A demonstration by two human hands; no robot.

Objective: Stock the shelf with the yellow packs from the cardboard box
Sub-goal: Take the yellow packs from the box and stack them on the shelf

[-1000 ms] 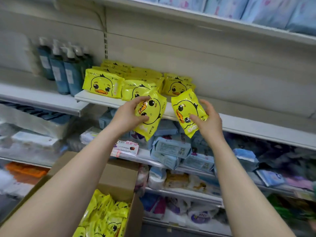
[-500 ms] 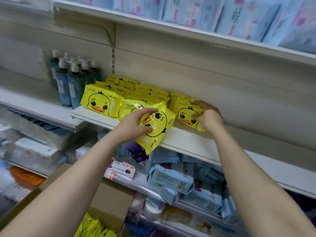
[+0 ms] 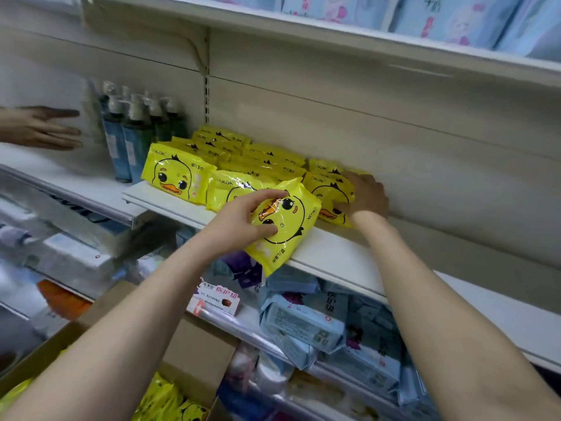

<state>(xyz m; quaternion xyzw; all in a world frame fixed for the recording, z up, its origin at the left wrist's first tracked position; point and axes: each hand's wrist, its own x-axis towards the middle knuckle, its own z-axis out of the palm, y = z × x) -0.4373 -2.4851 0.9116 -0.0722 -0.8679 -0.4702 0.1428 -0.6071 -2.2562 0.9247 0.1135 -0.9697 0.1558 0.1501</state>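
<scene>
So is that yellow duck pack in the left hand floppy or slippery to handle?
Probably soft, not stiff: the duck pack creases under the left hand. Likely a bit slippery, since its film wrap shines. It overhangs the shelf edge, so it might slide off if released.

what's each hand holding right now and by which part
Left hand grips a tilted yellow pack across its duck face, at the shelf edge. Right hand holds the rightmost shelved pack by its right end.
</scene>
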